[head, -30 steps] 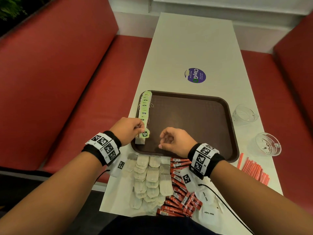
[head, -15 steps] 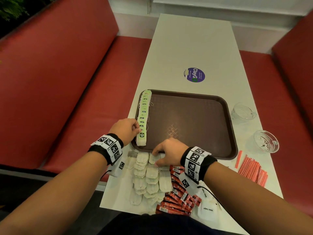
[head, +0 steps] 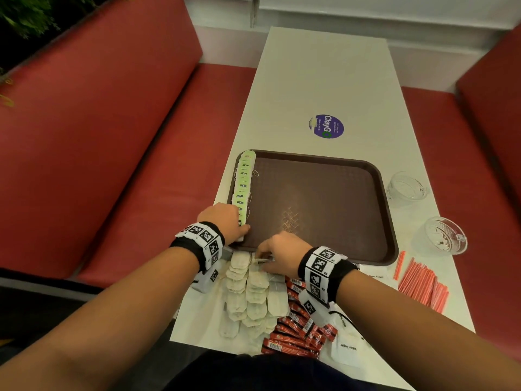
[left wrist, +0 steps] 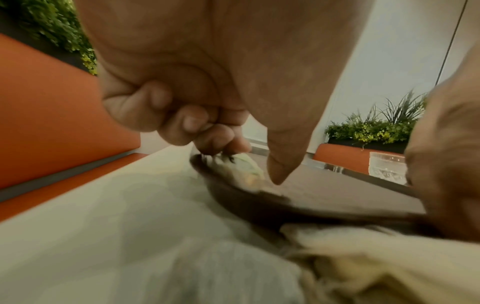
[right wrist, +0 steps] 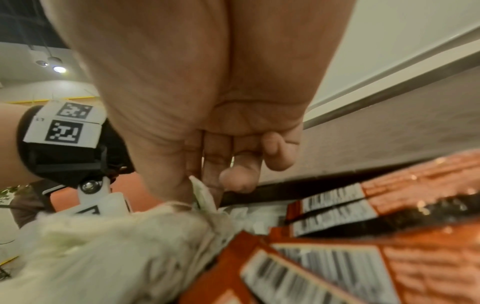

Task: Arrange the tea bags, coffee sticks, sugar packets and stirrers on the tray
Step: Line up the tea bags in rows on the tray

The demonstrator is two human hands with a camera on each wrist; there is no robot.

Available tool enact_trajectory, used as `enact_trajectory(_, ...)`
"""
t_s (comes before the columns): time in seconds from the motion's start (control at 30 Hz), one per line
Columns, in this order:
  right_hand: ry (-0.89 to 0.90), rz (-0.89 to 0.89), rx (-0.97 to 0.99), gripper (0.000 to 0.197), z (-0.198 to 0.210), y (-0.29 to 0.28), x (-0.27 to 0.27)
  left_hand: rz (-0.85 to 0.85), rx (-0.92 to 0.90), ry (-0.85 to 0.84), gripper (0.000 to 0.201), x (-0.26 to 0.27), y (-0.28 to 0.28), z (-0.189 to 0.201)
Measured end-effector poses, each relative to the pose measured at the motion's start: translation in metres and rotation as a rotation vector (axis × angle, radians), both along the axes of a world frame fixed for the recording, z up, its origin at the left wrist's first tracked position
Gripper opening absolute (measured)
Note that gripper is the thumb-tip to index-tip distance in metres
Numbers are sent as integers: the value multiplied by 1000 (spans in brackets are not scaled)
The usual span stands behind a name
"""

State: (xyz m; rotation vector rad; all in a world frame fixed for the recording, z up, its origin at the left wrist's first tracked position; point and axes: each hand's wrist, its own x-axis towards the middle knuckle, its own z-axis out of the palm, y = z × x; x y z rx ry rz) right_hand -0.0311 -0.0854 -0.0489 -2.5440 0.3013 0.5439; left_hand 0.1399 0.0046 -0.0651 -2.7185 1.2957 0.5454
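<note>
Head overhead; wrists low, sharing tray (head: 389, 221).

Two glass dishes (head: 407, 186) and a purple sticker (head: 326, 126) on white table (head: 324, 80)

Bare forearms; black wristbands (head: 327, 273) bearing white square-code tags; thin black cable.

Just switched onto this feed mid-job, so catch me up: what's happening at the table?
A person is stocking the brown tray. A row of green-tagged tea bags already lines its left edge, and the left hand rests at that row's near end. The right hand pinches a tea bag from the loose pile on the table in front of the tray. The coffee sticks, sugar packets and orange stirrers are off the tray.
</note>
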Motion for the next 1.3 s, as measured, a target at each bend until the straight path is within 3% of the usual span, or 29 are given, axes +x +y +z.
enact_trajectory(0.17,-53,-60,40,23,-1,-4,-2,-116,-202,202,25,2,15,16)
enact_trajectory(0.27,-76,-94,71,10,-2,-6,-3,-266,-165,330,11,2,33,21)
enact_trajectory(0.33,-108,-126,90,4,-2,-7,-3,-349,-94,349,16,1,43,18)
enact_trajectory(0.43,-156,-166,121,12,1,-6,-3,-415,-15,291,30,-4,51,13)
enact_trajectory(0.53,-191,-224,194,20,3,-7,-2,-458,19,257,32,-9,54,11)
enact_trajectory(0.77,-246,-321,263,27,5,-10,-2,-438,-102,229,22,-10,52,22)
enact_trajectory(0.93,-309,-302,267,18,3,-13,0,-421,-295,215,16,-5,37,44)
enact_trajectory(1.07,-342,-306,237,6,3,-17,3,-398,-402,260,15,-2,25,57)
enact_trajectory(1.2,-394,-383,255,8,3,-26,5,-286,-560,329,8,-5,16,59)
enact_trajectory(1.3,-429,-451,267,8,2,-34,5,-202,-534,408,14,-5,10,49)
